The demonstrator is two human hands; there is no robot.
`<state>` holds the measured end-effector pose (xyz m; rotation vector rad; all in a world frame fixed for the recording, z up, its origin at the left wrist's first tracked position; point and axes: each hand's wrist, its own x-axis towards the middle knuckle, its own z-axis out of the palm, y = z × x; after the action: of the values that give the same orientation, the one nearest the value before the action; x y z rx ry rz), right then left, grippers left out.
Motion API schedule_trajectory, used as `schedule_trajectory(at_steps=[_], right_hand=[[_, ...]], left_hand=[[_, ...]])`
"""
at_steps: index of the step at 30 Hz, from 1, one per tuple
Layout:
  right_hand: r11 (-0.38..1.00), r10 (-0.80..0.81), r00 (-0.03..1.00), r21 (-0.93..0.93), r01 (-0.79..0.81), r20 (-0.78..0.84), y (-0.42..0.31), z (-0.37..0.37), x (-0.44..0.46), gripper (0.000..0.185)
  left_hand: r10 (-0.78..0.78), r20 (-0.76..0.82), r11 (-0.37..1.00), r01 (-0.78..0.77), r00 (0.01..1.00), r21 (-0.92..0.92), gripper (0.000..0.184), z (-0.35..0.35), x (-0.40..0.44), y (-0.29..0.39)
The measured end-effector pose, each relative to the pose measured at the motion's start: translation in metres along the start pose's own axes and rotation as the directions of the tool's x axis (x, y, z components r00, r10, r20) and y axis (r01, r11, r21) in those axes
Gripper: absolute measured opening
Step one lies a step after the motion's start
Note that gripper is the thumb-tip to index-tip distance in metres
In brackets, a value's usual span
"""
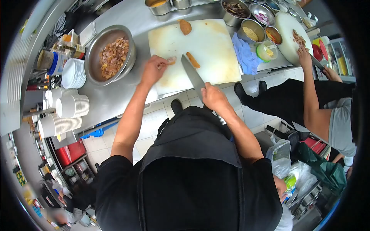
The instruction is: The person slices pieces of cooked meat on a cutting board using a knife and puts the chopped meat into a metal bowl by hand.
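Observation:
My right hand (214, 96) is wrapped round the handle of a broad kitchen knife (194, 76). Its blade lies over the white cutting board (216, 42), tip pointing away from me. Close beside the tip is an orange-brown strip of food (193, 60). At the board's left side my left hand (155, 70) is closed, fingertips pinched at a small pale-pink slice of food (171, 61), perhaps meat. A browned chunk of food (185, 27) sits near the board's far edge.
A steel bowl (130, 63) of chopped pieces stands left of the board, near stacked white bowls (74, 73). A blue cloth (246, 56) and several ingredient pots (251, 30) are on the right. There a co-worker cuts food on a round board (287, 38).

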<state>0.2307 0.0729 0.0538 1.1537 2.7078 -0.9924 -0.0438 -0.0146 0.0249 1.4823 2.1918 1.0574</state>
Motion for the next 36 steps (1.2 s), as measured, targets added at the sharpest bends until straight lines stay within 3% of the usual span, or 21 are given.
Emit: schedule_trajectory(at_steps=[5,8,11,15,20,25,32,36], right_hand=[[0.995,-0.101,0.992,-0.025,0.1,-0.078,-0.021,-0.004,0.011,0.02],[0.986,-0.163,0.981,-0.039,0.16,-0.101,-0.047,-0.008,0.013,0.019],[0.984,-0.178,0.978,-0.033,0.175,-0.111,-0.069,0.0,0.017,0.017],[0.966,-0.233,0.97,-0.133,0.222,-0.071,-0.06,0.023,0.037,0.014],[0.973,-0.199,0.98,-0.128,0.194,-0.029,-0.057,0.014,0.041,0.016],[0.985,-0.164,0.986,-0.065,0.163,-0.012,-0.08,-0.001,0.024,0.018],[0.982,-0.158,0.987,-0.105,0.159,0.02,-0.073,0.017,0.034,0.013],[0.985,-0.159,0.987,-0.059,0.159,0.014,-0.09,-0.001,0.024,0.016]], left_hand=[[0.071,-0.16,0.997,-0.064,0.985,0.049,0.02,0.035,-0.043,-0.012],[-0.067,-0.254,0.998,0.063,0.965,-0.024,0.026,0.034,-0.049,0.0],[-0.136,-0.256,0.991,0.128,0.957,-0.047,0.03,0.037,-0.051,-0.001],[-0.082,-0.265,0.996,0.087,0.961,0.006,0.025,0.049,-0.05,-0.014],[-0.043,-0.291,0.998,0.052,0.956,0.023,0.027,0.049,-0.048,-0.016],[-0.188,-0.305,0.98,0.156,0.934,-0.127,0.031,0.039,-0.054,-0.003],[-0.13,-0.259,0.989,0.104,0.957,-0.109,0.029,0.044,-0.055,-0.009],[-0.19,-0.302,0.977,0.15,0.934,-0.151,0.031,0.043,-0.06,-0.008]])
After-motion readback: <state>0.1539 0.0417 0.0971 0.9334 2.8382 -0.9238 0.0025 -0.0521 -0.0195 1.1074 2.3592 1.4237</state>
